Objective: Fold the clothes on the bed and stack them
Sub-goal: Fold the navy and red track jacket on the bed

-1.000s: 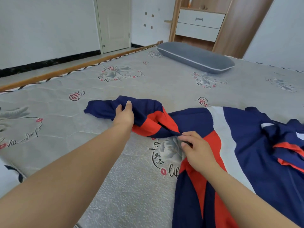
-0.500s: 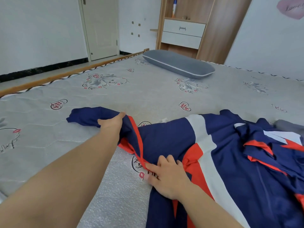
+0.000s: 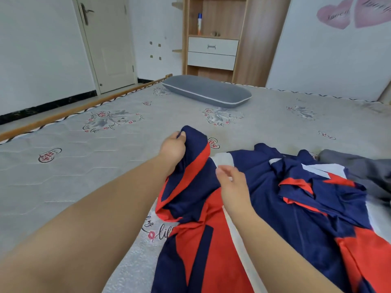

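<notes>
Nearest the camera, at about 5 o'clock, a navy, red and white jacket (image 3: 285, 218) lies spread and rumpled on the grey patterned mattress (image 3: 84, 166), its lower part running off the bottom edge. The right hand (image 3: 231, 185) hovers just above the jacket near the centre, fingers loosely extended and relaxed, gripping nothing; whether it touches the cloth cannot be told. Just beyond it, at about 11 o'clock from the right hand, the left hand (image 3: 174, 148) has its fingers curled round the end of the jacket's sleeve (image 3: 190, 172), lifting that navy and red cloth up off the mattress so it drapes down toward the jacket body. At 3 o'clock, near the right edge, a grey garment (image 3: 359, 168) lies crumpled, touching the jacket's far side. Farther off, at 12 o'clock, a grey pillow (image 3: 207, 92) lies at the mattress's far edge. Behind it stands a wooden cabinet (image 3: 213, 49) with two white drawers, and at 10 o'clock a closed door (image 3: 108, 43).
</notes>
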